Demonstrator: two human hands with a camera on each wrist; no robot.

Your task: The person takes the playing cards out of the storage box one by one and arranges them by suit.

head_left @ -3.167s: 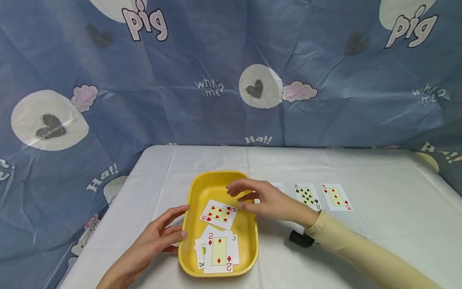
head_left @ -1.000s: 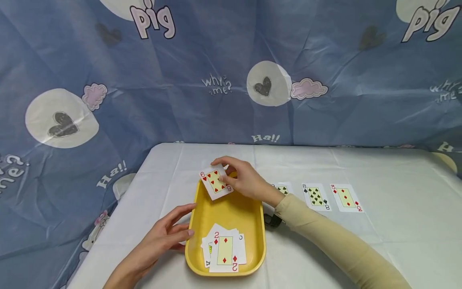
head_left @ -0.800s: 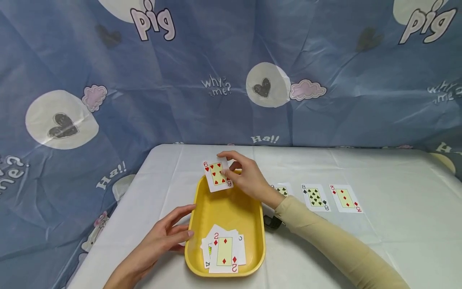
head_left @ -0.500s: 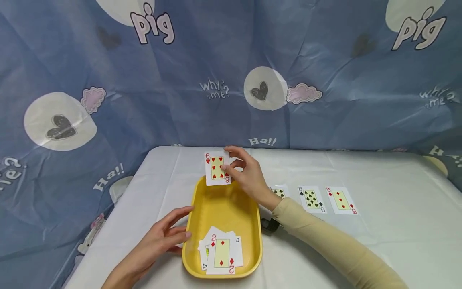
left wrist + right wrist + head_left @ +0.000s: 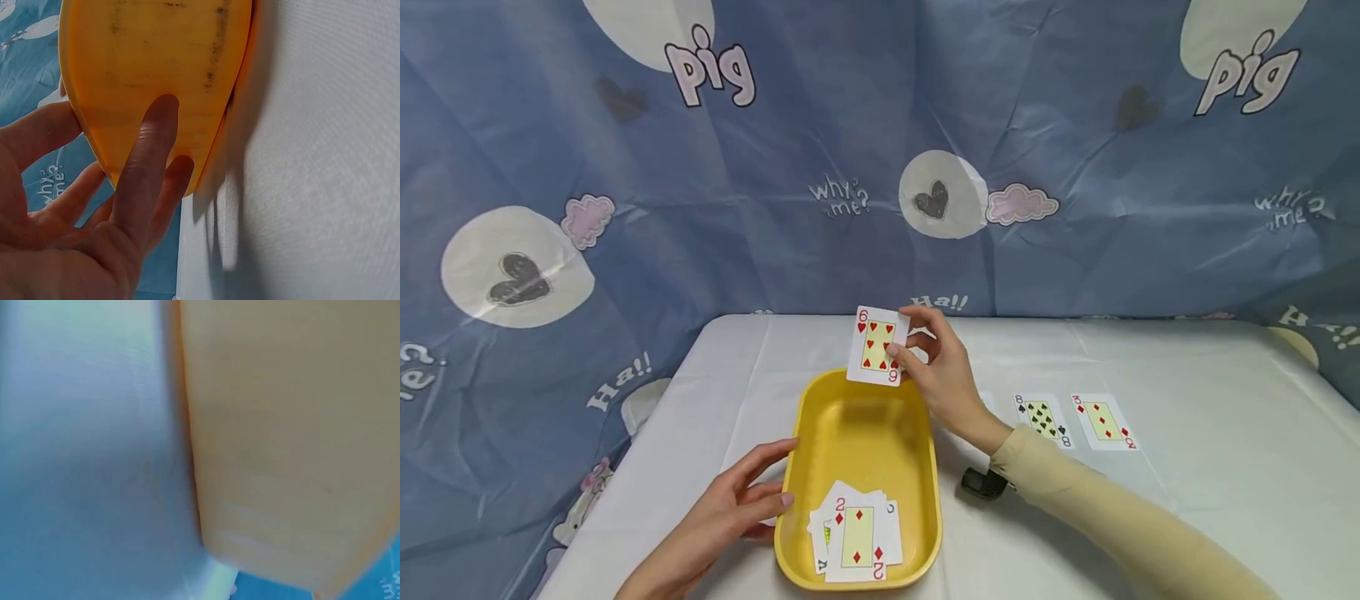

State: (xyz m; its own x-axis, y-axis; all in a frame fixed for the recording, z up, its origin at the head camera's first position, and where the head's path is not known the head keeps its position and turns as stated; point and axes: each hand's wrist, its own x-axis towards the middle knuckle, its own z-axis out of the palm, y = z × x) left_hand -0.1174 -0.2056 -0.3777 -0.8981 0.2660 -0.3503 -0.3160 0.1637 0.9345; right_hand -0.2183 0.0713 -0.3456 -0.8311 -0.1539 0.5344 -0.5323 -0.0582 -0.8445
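Note:
In the head view my right hand [image 5: 949, 375] pinches the six of hearts [image 5: 872, 354] between thumb and fingers. The card stands nearly upright, face toward me, above the far end of the yellow tray [image 5: 934, 517]. Against the tray's left side rests my left hand [image 5: 730, 508], its thumb and fingertips at the rim. The left wrist view has fingers [image 5: 147, 150] of that hand touching the tray's outer wall. Inside the tray's near end lies a small pile of overlapping cards, the two of diamonds [image 5: 857, 542] on top. In the right wrist view a blurred pale-yellow surface hides the hand.
Right of the tray, the eight of spades [image 5: 1042, 419] and three of diamonds [image 5: 1103, 422] lie face up in a row. Another card is mostly hidden behind my right wrist. A black device [image 5: 983, 483] sits at that wrist. White cloth covers the table [image 5: 1210, 417]; a blue printed curtain [image 5: 850, 267] hangs behind.
The six of hearts lay in the tray at first. My right hand has picked it up, raised it over the far end and shifted it right. My left hand stays at the tray.

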